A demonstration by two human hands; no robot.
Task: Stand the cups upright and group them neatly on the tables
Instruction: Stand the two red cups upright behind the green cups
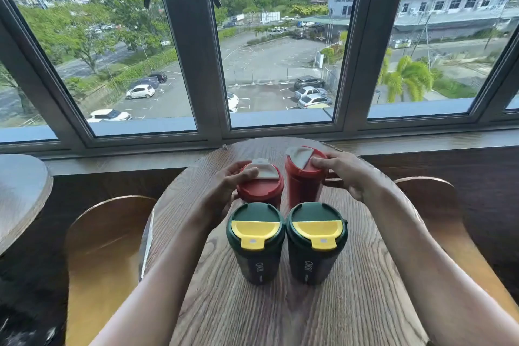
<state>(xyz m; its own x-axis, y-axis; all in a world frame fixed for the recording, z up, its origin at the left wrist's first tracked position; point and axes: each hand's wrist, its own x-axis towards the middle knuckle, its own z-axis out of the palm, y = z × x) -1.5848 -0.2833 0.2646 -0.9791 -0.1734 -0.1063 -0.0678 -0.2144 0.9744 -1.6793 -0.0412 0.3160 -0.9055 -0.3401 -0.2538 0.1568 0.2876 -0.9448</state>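
Two dark green cups with yellow lid flaps stand upright side by side on the round wooden table [280,303]: the left green cup [255,244] and the right green cup [316,241]. Behind them stand two red cups with white lid flaps. My left hand [230,185] grips the left red cup [262,185] from its left side, thumb on the lid. My right hand [345,174] holds the right red cup [302,174] at its lid; this cup leans slightly to the left.
A wooden chair [106,233] stands left of the table and another chair [438,211] right of it. A second table's edge [25,191] shows at far left. A window sill and large windows [280,64] run right behind the table.
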